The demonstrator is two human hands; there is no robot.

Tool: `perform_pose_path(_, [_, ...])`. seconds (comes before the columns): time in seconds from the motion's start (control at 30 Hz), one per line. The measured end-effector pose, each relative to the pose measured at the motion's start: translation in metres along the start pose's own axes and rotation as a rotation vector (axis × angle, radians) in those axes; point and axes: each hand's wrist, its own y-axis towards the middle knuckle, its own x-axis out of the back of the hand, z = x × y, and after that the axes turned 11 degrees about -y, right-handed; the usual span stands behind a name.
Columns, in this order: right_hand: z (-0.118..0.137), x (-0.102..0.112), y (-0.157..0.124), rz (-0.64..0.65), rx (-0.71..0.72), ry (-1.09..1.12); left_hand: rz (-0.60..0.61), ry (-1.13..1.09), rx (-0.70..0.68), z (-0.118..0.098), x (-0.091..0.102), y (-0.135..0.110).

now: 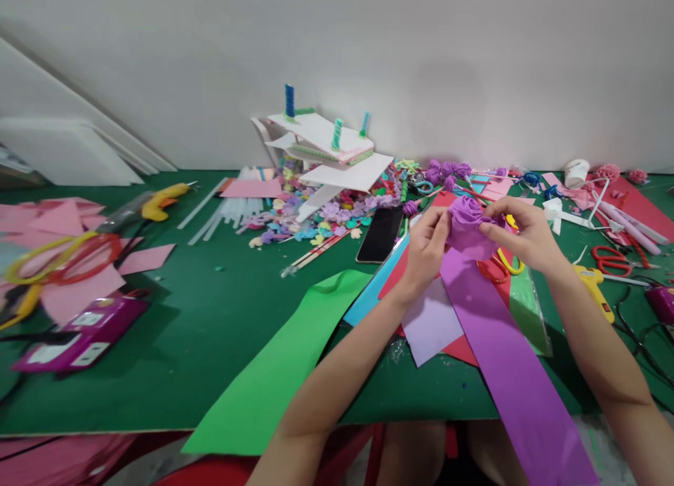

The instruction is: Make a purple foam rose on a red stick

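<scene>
A purple paper flower (466,215) with ruffled folds is held up between my two hands over the right half of the table. My left hand (427,247) pinches its left side. On the other side, the fingers of my right hand (519,230) close on its edge. Below it a long purple strip (505,352) slants down past the table's front edge; whether it joins the flower I cannot tell. Under my hands lie a pale lilac sheet (432,324), red and blue sheets, and red-and-yellow-handled scissors (495,268). A green strip (284,366) lies left of my left forearm.
A black phone (380,233) lies beyond my left hand, near heaped small flowers (337,212) and a white board structure (331,138). To the right are red scissors (611,260) and a yellow glue gun (594,289); at left, another glue gun (163,201) and a purple box (87,331).
</scene>
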Motion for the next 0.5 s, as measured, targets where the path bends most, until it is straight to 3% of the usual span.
perform_pose_path(0.17, [0.0002, -0.0037, 0.0002, -0.026, 0.014, 0.028, 0.023, -0.104, 0.025, -0.0027, -0.0021, 0.0005])
perform_pose_path(0.33, [-0.0013, -0.0056, 0.0003, -0.056, 0.009, 0.036, 0.005, -0.007, -0.061, 0.0012, 0.0022, 0.0010])
perform_pose_path(0.5, [0.0009, -0.0050, -0.0001, -0.098, -0.033, 0.037, 0.095, 0.052, -0.106, 0.0016, 0.0033, 0.0010])
